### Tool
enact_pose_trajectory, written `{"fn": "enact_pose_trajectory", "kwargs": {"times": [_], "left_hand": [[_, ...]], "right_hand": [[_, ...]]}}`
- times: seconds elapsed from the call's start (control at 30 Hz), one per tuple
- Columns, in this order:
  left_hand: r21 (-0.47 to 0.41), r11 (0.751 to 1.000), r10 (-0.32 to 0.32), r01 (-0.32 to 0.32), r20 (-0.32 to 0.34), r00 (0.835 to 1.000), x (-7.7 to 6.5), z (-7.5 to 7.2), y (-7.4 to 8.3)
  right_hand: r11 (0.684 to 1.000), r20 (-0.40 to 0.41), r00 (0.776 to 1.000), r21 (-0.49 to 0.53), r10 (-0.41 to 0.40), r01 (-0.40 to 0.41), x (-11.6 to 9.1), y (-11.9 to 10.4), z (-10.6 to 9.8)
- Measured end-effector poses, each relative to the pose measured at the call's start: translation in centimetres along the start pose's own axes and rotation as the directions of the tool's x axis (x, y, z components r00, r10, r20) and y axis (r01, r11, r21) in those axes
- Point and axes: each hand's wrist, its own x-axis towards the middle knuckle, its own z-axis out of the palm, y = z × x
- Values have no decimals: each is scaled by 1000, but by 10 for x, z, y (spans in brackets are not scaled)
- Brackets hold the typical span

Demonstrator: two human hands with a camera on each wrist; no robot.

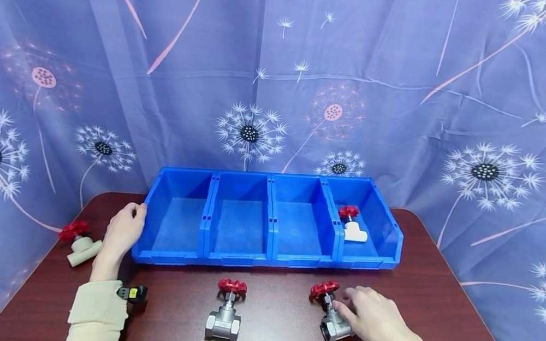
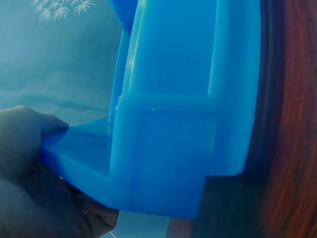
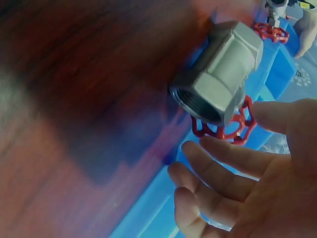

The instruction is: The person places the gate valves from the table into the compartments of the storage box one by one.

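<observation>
My left hand [image 1: 125, 227] grips the left rim of the blue storage bin [image 1: 141, 229], thumb on one side and fingers on the other in the left wrist view. My right hand [image 1: 377, 315] is beside a metal gate valve [image 1: 335, 328] with a red handwheel [image 3: 237, 129]. In the right wrist view its thumb and loosely bent fingers stand around the handwheel, not visibly closed on it. Another metal gate valve [image 1: 224, 319] lies on the table in front of the bins. A white plastic valve [image 1: 355, 231] with a red handle sits in the rightmost compartment.
A second plastic valve [image 1: 83, 248] with a red handle lies left of my left forearm. The bins form a joined row of several compartments on the dark wooden table [image 1: 165, 314]. A blue dandelion-patterned curtain [image 1: 200, 103] hangs behind.
</observation>
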Motion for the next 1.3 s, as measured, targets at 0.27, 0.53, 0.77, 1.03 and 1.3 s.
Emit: {"fn": "enact_pose_trajectory", "kwargs": {"times": [0.27, 0.53, 0.77, 1.03, 1.3], "left_hand": [[3, 1000, -6, 6, -2, 1000, 1, 1, -1], [-1, 1000, -13, 13, 1, 1000, 1, 1, -3], [-4, 1000, -11, 11, 3, 1000, 1, 0, -1], [-6, 1000, -5, 5, 1, 1000, 1, 0, -1], [-6, 1000, -4, 4, 0, 1000, 1, 1, -2]], "right_hand": [[998, 112, 993, 42, 37, -42, -1, -6, 12], [997, 150, 988, 61, 44, -54, 1, -8, 16], [994, 158, 985, 73, 71, -83, 6, -11, 15], [994, 173, 982, 64, 77, -89, 8, -14, 14], [994, 217, 974, 66, 67, -83, 7, -14, 12]]}}
